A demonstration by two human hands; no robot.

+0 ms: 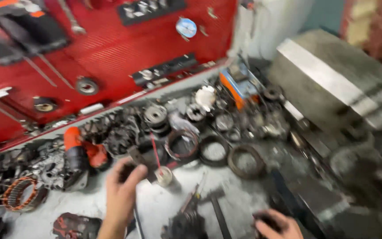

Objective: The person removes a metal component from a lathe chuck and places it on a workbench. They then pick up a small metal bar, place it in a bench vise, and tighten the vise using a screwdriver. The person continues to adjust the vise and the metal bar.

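Head view looks down on a messy grey bench [164,208] full of car parts, and the picture is blurry. At 11 o'clock a big red tool board [124,48] leans up behind the bench, with tools hung on it and a small round dial [186,27] near its top. At 2 o'clock sits a big grey metal block [332,75].

Across the middle of the bench lies a heap of dark metal parts. Three dark rings [215,150] lie side by side at the front of the heap. At 9 o'clock stands an orange and black motor part [75,152], and further left at 8 o'clock is a copper wire coil [18,192].

Near the middle sits a small round cup [164,175] with a thin red stick [155,152] standing in it. I cannot tell what else is in the cup.

At 6 o'clock the left hand [122,190] reaches up, with its fingers curled around a dark metal piece [140,161] just left of the cup. At 5 o'clock the right hand [276,225] is low at the edge, closed around a small dark thing [261,218] that is too blurry to tell.
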